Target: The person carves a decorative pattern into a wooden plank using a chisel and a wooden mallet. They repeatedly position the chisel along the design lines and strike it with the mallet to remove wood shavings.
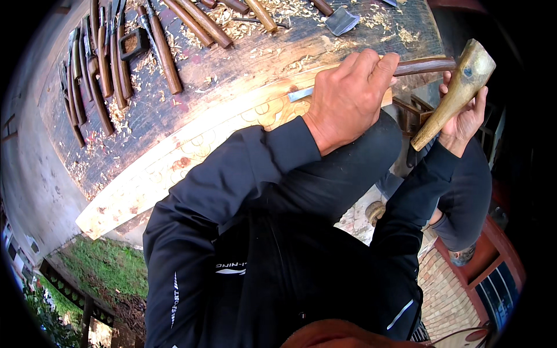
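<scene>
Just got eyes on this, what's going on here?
A person's left hand grips a chisel, its blade over the board, which is marked with curved lines. The right hand holds a wooden mallet, its head by the chisel's handle end; whether they touch is unclear. Other tools and shavings lie on the bench.

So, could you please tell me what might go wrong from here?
First, the left hand grips the chisel close to its blade, so a slip could nick the fingers. Second, the right hand holds a wooden mallet near the chisel's handle end; an off-centre blow might glance off or push the blade across the curved outlines on the pale board. Third, I see no clamp on the board's visible parts, so it may shift.
</scene>
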Motion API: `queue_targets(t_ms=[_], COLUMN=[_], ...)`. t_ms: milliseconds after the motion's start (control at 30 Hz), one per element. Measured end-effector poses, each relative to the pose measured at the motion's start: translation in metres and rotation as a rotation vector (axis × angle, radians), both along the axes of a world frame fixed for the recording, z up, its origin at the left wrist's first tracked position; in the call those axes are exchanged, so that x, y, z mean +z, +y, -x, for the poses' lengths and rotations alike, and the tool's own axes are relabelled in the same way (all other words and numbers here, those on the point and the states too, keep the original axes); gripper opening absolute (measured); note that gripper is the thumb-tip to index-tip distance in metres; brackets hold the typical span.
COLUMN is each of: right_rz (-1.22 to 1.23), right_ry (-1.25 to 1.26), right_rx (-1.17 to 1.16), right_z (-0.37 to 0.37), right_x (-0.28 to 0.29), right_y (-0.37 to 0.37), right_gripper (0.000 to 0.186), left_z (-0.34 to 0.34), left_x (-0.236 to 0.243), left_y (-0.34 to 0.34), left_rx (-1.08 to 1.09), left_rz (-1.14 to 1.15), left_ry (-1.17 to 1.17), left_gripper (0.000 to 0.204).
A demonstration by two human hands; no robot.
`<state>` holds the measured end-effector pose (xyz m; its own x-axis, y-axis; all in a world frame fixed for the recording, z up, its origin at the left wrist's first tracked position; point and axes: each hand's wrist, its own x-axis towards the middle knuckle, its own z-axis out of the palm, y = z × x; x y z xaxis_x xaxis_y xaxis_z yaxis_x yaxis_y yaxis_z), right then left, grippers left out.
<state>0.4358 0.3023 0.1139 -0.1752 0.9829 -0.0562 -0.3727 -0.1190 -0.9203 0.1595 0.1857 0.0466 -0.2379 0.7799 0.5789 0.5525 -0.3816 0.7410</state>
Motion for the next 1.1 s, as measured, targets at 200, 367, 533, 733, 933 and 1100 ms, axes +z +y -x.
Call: queue_targets(t_ms=[200, 367, 533, 733, 933, 1100], right_rz=[-0.024, -0.291, -0.530, -0.602, -0.437, -0.417], right_ry=[-0.350, -0.843, -1.010, -1.252, -1.197, -1.103], right_rx=[-0.095, -0.272, -0.288, -0.055, -0.183, -0.165], right_z=[0.002, 0.030, 0.061, 0.075, 0.074, 0.080], right_x=[0.009, 0.034, 0.054, 0.047, 0.045, 0.037], right_y=[0.004, 0.028, 0.042, 0.047, 0.050, 0.041], right_gripper=[0.050, 0.045, 0.052, 0.067, 0.056, 0.058], left_z=[0.001, 0.004, 0.006, 0.007, 0.006, 0.008], left_x=[0.002, 0.004, 0.006, 0.007, 0.008, 0.007], left_y=[0.004, 0.008, 0.009, 0.007, 0.007, 0.004], left_rx=[0.039, 0.094, 0.100, 0.109, 0.105, 0.092], left_rz=[0.013, 0.022, 0.022, 0.067, 0.076, 0.079], left_ry=[-0.055, -0.102, -0.128, -0.136, -0.141, -0.140], left_gripper=[0.032, 0.031, 0.033, 0.034, 0.033, 0.034])
